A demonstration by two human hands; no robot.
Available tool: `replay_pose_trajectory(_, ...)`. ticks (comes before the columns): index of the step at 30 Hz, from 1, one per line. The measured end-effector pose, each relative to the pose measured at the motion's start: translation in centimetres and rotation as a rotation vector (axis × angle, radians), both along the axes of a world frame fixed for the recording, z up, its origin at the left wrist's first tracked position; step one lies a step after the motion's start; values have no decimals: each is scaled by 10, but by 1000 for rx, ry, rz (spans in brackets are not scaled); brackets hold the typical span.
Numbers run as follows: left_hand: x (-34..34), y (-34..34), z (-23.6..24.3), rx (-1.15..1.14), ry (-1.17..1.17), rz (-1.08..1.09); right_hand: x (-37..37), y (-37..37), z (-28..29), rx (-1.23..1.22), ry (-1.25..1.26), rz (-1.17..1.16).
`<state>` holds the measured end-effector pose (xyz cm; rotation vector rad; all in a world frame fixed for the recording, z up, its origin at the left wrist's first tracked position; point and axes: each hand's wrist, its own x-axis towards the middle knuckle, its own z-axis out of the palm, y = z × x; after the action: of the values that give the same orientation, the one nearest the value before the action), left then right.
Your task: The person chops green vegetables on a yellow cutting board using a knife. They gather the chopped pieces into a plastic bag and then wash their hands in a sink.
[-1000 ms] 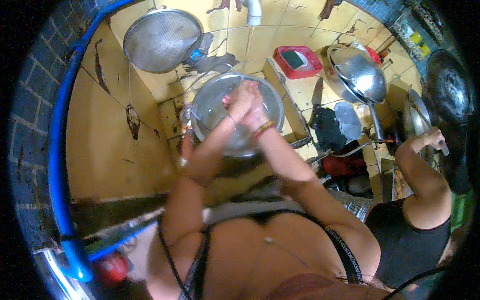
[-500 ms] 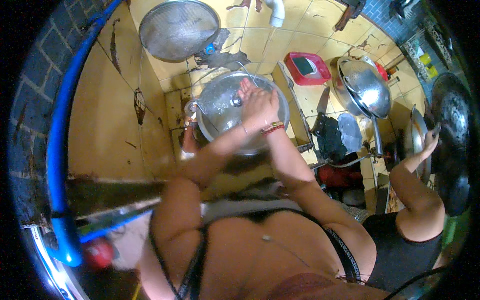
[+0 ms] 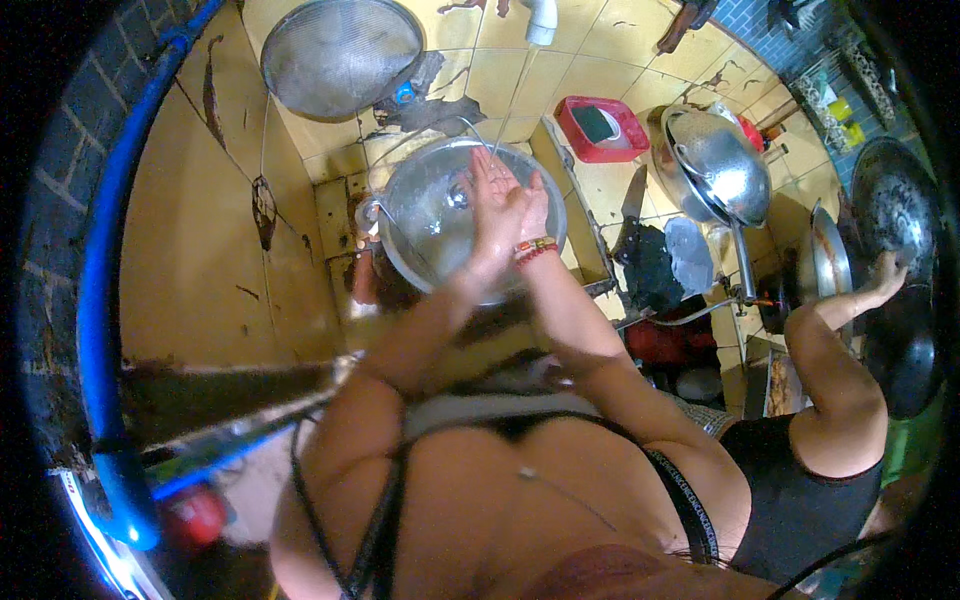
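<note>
Grip: both palms pressed flat together, fingers straight, holding nothing.
Left hand [image 3: 492, 205]: upper centre of the frame, against the right hand [image 3: 528, 212], which wears a red and yellow bracelet [image 3: 535, 248] at the wrist.
Water [image 3: 515, 85]: a thin stream falls from the white pipe [image 3: 540, 18] at the top edge toward the fingertips.
Bowl [image 3: 425, 215]: a round metal one directly beneath the hands; contact cannot be judged.
Strainer [image 3: 340, 55]: upper left, well apart from the hands.
Red tub [image 3: 600, 128]: upper right of the bowl.
Other person: lower right, 1 hand [image 3: 885, 275] on a dark pan [image 3: 900, 215].
</note>
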<state>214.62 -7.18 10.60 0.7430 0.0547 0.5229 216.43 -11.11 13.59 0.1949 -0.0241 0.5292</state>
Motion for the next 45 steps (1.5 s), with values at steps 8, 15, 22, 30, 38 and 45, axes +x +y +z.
replay_pose_trajectory(8, 47, 44, 16, 419, 386, -337, -13, 30, 23, -866, -32, -369)
replay_pose_trajectory(15, 63, 36, 9, 1346, 402, -143, -19, 44, -10, -1877, -287, -924)
replay_pose_trajectory(22, 37, 67, 15, 1592, 139, -200, -21, 34, 14, -1371, -115, -357)
replay_pose_trajectory(30, 53, 51, 33, 815, 408, -745, 28, -22, -31, -517, -172, -91)
replay_pose_trajectory(38, 23, 48, 55, 1128, 530, -353, 4, 25, -43, -670, -110, 59)
replay_pose_trajectory(45, 6, 43, 65, 1712, 317, -202, 53, 11, -94, -1288, -812, -167)
